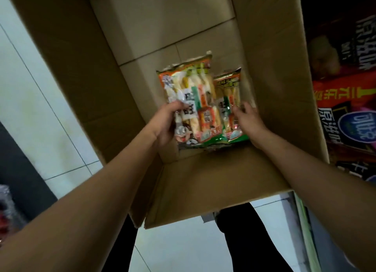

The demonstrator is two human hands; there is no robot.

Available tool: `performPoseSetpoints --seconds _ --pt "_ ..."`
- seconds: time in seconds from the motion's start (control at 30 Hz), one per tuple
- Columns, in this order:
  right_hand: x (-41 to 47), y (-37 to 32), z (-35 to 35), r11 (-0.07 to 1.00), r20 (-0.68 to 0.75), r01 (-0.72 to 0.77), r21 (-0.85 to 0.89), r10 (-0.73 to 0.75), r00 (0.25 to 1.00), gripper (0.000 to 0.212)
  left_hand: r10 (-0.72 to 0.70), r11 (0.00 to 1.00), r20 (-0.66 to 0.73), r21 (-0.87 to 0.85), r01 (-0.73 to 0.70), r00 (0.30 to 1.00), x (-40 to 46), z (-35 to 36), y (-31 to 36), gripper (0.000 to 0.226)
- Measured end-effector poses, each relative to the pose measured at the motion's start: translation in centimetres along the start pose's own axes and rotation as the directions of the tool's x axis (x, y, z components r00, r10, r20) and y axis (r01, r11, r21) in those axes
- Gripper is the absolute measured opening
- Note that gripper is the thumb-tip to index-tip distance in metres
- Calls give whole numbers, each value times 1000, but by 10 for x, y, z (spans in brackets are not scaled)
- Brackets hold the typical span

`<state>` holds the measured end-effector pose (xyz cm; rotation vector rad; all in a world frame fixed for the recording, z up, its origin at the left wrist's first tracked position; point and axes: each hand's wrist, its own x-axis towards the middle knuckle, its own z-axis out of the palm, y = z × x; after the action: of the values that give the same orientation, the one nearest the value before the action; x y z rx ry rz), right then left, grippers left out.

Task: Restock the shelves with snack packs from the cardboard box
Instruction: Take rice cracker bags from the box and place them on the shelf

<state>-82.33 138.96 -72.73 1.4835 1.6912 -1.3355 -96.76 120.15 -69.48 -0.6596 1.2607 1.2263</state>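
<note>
The big cardboard box stands open on pale floor tiles, its plain brown walls and flaps filling most of the view; its far end at twelve o'clock is cut off. Inside, near the centre, sit two glossy snack packs of pale rice crackers. The larger snack pack is gripped along its nine o'clock edge by the left hand. The smaller snack pack lies just beside it at three o'clock, partly tucked underneath, with the right hand curled onto its edge. At three o'clock, blurred dark and red packaging sits outside the box.
</note>
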Motion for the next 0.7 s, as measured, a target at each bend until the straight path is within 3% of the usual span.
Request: performPoseSetpoints --seconds 0.07,0.13,0.2,0.27,0.33,0.4,0.5,0.63,0.7 --pt "-1 -2 6 998 39 31 62 -33 999 51 -13 994 15 112 11 1000 8 21 -11 46" --pt "2 -5 7 994 -12 41 99 -40 999 57 -7 985 -20 172 11 1000 18 37 -22 52" --pt "9 -6 3 992 -54 12 122 -6 999 67 -2 997 -159 72 13 987 29 38 -32 88" --pt "17 -5 2 984 5 -40 172 40 999 87 -70 997 -172 -25 66 983 36 38 -42 108" --pt "19 -4 4 978 95 -74 197 56 994 112 -105 994 -74 -18 104 992 35 44 -51 97" --pt "20 -2 4 946 177 -129 297 78 981 123 -89 996 -1 -13 89 996 36 45 -54 67" --pt "9 0 -1 906 307 -176 386 54 950 89 -92 994 84 -55 97 992 33 31 -51 50" --pt "-25 -12 -6 937 278 -92 338 -6 961 106 -80 996 115 38 76 990 6 16 -41 55" --pt "-51 -27 -11 923 289 -89 375 -25 957 94 -86 996 149 33 82 985 -17 15 -30 55"
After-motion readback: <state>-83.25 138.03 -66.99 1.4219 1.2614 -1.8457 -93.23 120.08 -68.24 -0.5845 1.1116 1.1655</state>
